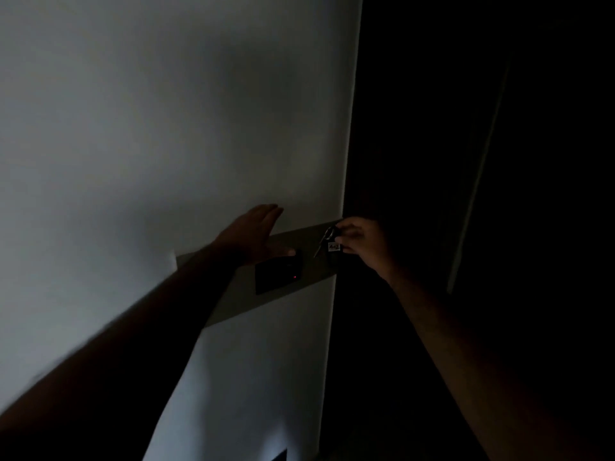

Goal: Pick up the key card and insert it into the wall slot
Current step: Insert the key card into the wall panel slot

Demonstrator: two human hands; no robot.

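Tightly pinched in the right hand [357, 242], fingertips closed around a dark key card [334, 246] bearing a small white label, held right at the wall's outer corner. Dangling from the card's top, just left of the fingers: a metal ring [328, 232] and a thin key [318, 246] hanging down and slightly left, lying against or just off the surface, hard to say which in the dim light. Behind the grip, a grey-brown band [309, 271] running diagonally across the pale wall [166, 111], rising toward the corner. Further left of the grip and a little lower, set on that band: a dark rectangular wall slot [278, 277] with a tiny red light [295, 277] glowing near its lower right. Card apart from the slot, not yet in it. Directly above the slot, the left hand [258, 232], spread flat with fingers extended upward, palm toward the wall and thumb reaching over the slot's top edge; holding nothing, contact with the wall not clear. Left forearm stretching down and left in deep shadow across the band. To the right of the grip, beyond the corner, near-total darkness with one faint pale vertical strip [476, 181] of unclear nature. Far below, at the bottom edge of the wall, a small dark rectangle [279, 455], cut off by the frame.
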